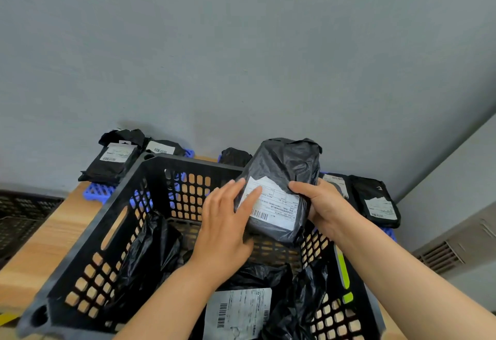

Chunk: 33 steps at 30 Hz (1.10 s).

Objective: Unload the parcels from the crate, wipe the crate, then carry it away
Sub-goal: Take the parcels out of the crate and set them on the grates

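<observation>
The black bagged parcel (284,162) is held above the crate's (88,259) far right corner. It looks light, soft and slippery. The right grip (324,205) curls round its right edge, while the left grip (225,227) presses straight fingers on its label (276,203). Beyond the far rim, room among the unloaded parcels (375,200) looks tight.
</observation>
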Motion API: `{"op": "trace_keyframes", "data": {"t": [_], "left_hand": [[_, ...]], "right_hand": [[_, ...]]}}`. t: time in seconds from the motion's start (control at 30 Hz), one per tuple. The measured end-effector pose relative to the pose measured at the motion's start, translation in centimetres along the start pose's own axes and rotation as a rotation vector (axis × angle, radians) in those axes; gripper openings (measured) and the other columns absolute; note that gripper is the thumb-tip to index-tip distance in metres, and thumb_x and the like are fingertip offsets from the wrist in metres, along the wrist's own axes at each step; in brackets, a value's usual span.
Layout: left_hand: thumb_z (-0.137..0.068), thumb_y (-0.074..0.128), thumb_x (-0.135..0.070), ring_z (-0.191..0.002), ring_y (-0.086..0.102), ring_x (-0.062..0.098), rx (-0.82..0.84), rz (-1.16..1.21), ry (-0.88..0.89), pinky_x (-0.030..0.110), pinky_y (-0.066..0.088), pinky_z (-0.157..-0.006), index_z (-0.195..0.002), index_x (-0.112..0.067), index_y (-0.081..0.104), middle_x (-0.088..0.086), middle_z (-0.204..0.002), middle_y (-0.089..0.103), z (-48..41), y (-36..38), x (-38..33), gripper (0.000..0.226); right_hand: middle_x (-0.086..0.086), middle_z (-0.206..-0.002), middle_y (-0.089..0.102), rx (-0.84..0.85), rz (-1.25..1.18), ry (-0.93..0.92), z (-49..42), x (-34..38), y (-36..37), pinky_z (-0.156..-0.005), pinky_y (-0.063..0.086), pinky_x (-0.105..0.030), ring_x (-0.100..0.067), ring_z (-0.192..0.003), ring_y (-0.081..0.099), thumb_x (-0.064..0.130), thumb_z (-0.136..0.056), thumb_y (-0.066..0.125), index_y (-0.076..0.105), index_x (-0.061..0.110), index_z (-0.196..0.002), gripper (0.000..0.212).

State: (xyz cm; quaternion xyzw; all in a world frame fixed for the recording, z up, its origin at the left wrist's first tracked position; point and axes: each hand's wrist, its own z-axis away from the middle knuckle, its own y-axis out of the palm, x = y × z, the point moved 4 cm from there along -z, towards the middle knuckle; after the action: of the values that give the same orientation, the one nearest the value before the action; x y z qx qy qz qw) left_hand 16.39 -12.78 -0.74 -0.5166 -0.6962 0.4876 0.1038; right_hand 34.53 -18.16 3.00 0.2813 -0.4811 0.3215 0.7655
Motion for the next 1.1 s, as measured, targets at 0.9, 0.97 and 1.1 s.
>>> {"op": "trace_keyframes", "data": {"t": [0.9, 0.97, 1.1], "left_hand": [[-0.091, 0.06, -0.021, -0.109, 0.048, -0.011, 0.068, 0.811, -0.626, 0.003, 0.038, -0.08, -0.144, -0.035, 0.029, -0.015, -0.133, 0.048, -8.0, 8.4, -11.7, 0.063], [-0.092, 0.058, -0.023, -0.118, 0.044, -0.007, 0.096, 0.753, -0.584, 0.012, 0.037, -0.094, -0.145, -0.036, 0.026, -0.015, -0.135, 0.042, -9.6, 10.2, -13.6, 0.063], [-0.092, 0.054, -0.03, -0.138, 0.018, 0.012, 0.155, 0.512, -0.495, 0.034, 0.025, -0.112, -0.149, -0.031, 0.015, -0.007, -0.145, 0.028, -13.0, 14.1, -16.4, 0.069]], "right_hand": [[0.004, -0.106, 0.07, 0.038, 0.156, -0.268, -2.5, 2.3, -14.3, -0.082, 0.056, -0.028, -0.01, -0.095, 0.069, 0.0, -0.079, 0.071, 0.055, 0.024, -0.114, 0.045], [0.007, -0.103, 0.071, -0.01, 0.146, -0.249, -3.8, 2.6, -17.9, -0.081, 0.056, -0.027, -0.009, -0.093, 0.069, 0.003, -0.08, 0.071, 0.057, 0.027, -0.107, 0.039], [0.004, -0.108, 0.069, -0.122, 0.137, -0.228, -7.6, 2.4, -26.1, -0.078, 0.054, -0.022, -0.01, -0.096, 0.068, 0.003, -0.084, 0.068, 0.055, 0.021, -0.116, 0.039]]}}
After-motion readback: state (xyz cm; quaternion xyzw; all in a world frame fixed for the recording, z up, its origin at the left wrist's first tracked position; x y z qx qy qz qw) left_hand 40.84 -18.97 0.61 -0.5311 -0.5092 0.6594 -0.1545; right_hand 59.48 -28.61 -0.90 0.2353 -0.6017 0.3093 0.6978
